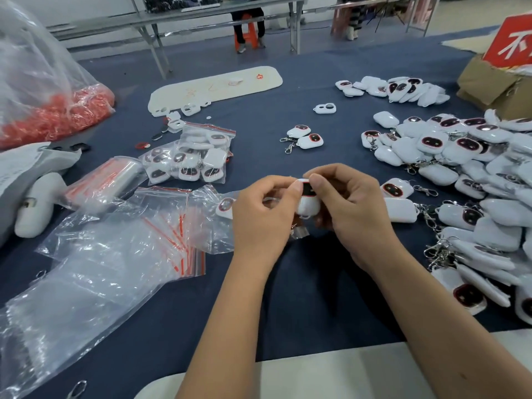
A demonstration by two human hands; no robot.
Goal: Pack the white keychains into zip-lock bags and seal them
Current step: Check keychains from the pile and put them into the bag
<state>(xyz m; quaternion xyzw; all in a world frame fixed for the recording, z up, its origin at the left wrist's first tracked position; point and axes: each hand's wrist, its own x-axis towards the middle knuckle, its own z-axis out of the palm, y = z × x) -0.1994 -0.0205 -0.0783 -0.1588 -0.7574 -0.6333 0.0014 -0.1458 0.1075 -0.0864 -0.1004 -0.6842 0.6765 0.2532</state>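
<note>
On the blue table (288,298), the left hand (259,217) and right hand (351,208) pinch one white keychain (307,200) going into a small clear bag (299,232) just under the grip, which I think needs pressing shut next

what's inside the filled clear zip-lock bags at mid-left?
Both filled clear zip-lock bags hold white keychains with dark oval faces, packed tight. Exact count hidden: they overlap, and the plastic glares.

I see a packing workshop: long metal worktables (201,12), heaped white keychains (472,156), loose zip-lock bags (161,226), a cardboard box (495,87)
</note>
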